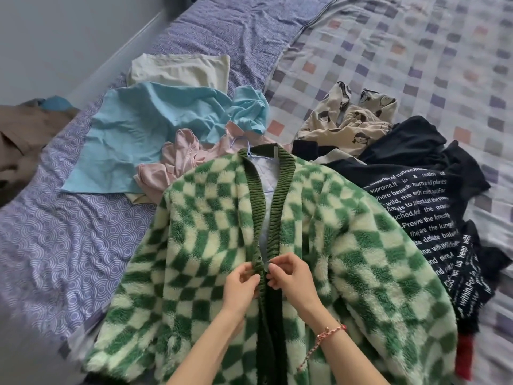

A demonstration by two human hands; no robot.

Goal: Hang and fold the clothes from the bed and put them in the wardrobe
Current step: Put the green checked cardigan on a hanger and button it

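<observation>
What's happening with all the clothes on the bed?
A person is working on the fuzzy green checkered cardigan, which lies on the bed with a hanger at its neck. The left hand and right hand pinch its ribbed front edges together, seemingly fastening a button. A blue top, pink garment and black printed garment lie loose nearby.

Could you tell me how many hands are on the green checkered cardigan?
2. The left hand and the right hand both pinch the dark green button band of the cardigan, mid-front.
</observation>
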